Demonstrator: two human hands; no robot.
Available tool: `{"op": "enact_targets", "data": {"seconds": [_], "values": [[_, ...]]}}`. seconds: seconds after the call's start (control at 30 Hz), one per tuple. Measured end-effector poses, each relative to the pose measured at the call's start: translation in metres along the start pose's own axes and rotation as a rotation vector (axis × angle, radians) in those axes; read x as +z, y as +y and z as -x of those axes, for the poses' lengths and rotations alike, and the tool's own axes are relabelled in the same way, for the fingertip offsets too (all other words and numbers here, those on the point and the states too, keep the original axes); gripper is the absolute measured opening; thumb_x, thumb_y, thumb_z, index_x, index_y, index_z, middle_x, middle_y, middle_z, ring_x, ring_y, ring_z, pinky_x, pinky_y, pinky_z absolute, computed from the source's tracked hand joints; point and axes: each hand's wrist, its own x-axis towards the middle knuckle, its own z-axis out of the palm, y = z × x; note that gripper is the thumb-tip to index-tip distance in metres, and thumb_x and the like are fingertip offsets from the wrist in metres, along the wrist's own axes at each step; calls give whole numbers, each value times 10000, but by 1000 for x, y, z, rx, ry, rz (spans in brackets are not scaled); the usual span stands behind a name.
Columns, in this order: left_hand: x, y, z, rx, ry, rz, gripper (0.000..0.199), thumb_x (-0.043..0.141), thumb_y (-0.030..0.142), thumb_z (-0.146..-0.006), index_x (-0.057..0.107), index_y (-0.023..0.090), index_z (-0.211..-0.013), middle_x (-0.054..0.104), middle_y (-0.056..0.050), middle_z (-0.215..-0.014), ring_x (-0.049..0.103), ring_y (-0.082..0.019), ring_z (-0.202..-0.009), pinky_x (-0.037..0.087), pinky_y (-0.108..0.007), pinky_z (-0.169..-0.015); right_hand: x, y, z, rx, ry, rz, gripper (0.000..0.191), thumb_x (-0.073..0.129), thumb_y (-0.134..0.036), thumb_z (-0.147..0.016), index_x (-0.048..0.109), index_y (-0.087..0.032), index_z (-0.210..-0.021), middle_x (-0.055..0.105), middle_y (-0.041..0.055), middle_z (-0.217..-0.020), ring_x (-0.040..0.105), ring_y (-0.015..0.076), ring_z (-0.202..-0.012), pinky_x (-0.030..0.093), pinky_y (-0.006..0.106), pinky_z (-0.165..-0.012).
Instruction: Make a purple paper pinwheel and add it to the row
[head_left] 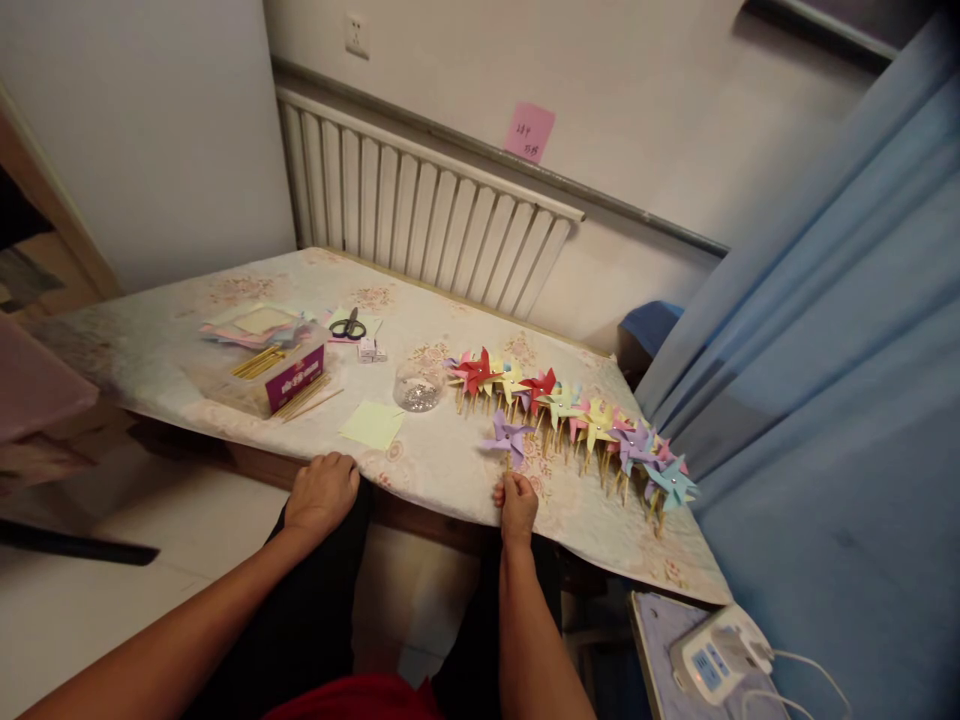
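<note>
Pinwheel (508,440), lilac, just below and right of mid-frame! The right hand (517,507) pinches its stick (509,464); the left hand (322,492) lies slack on the knee (365,505), grasping nothing visible. A light grip, clear of the blades (519,434), should serve best.

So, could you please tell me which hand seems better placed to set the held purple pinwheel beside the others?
Probably the right hand: it holds the purple pinwheel and is nearer the row of pinwheels. The left hand lies farther off.
</note>
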Motion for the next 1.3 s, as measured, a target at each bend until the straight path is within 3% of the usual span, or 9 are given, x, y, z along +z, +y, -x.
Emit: {"op": "enact_targets", "data": {"seconds": [0.7, 0.87, 0.97, 1.03, 1.07, 1.13, 1.2, 1.23, 1.3], "values": [[0, -1, 2, 16, -8, 21, 374, 337, 289, -936, 668, 150, -1044, 677, -155, -1089, 588, -320, -1054, 431, -426, -848, 0, 0, 0, 11, 0, 18, 301, 678, -451, -680, 635, -163, -758, 608, -34, -538, 515, 89, -427, 389, 192, -399], [10, -5, 16, 140, 72, 132, 363, 411, 250, -903, 649, 149, -1157, 637, -154, -1236, 546, -305, -1175, 396, -447, -1002, 0, -2, 1, 15, -7, 25, 296, 670, -437, -683, 636, -155, -768, 611, -37, -536, 509, 87, -418, 393, 194, -402], [11, 0, 37, 191, 89, 227, 332, 466, 218, -858, 679, 185, -1110, 590, -130, -1353, 429, -327, -1335, 262, -514, -1131, 0, -2, 1, 16, -5, 28, 291, 670, -433, -686, 638, -154, -767, 611, -37, -532, 507, 87, -415, 391, 194, -402], [6, 9, 56, 223, -53, 346, 282, 486, 219, -829, 700, 191, -1010, 627, -115, -1305, 430, -327, -1341, 221, -526, -1152, 0, -1, 0, 17, -2, 29, 295, 675, -438, -683, 637, -156, -762, 612, -34, -530, 512, 91, -417, 386, 194, -399], [1, 15, 67, 254, -197, 447, 269, 499, 235, -819, 698, 194, -994, 672, -102, -1214, 508, -303, -1262, 285, -491, -1126, 0, -1, 0, 18, 0, 30, 297, 678, -440, -682, 637, -157, -763, 612, -34, -530, 515, 93, -418, 385, 194, -397], [-14, 29, 89, 284, -605, 711, 285, 514, 287, -806, 690, 197, -1011, 715, -67, -1073, 633, -242, -1034, 458, -379, -949, 0, 0, -1, 20, 0, 31, 300, 681, -441, -682, 640, -158, -773, 614, -34, -533, 519, 95, -420, 388, 195, -397], [-33, 41, 107, 261, -952, 909, 307, 505, 324, -802, 696, 197, -1006, 731, -44, -981, 665, -221, -889, 501, -316, -769, 0, 1, -1, 19, -1, 33, 301, 680, -439, -686, 646, -156, -786, 616, -36, -538, 518, 94, -420, 393, 196, -402], [-44, 47, 114, 285, -1041, 940, 306, 536, 311, -773, 707, 209, -1005, 735, -30, -976, 667, -220, -897, 492, -297, -746, -1, 1, -1, 18, -2, 34, 303, 679, -439, -688, 647, -156, -789, 617, -37, -539, 516, 92, -419, 394, 196, -404], [-64, 54, 122, 360, -1096, 910, 317, 612, 300, -711, 736, 253, -999, 736, -1, -1000, 660, -227, -947, 474, -284, -757, -1, 1, -1, 16, -5, 34, 305, 680, -444, -689, 646, -156, -784, 615, -39, -536, 509, 89, -416, 391, 194, -405]]}}
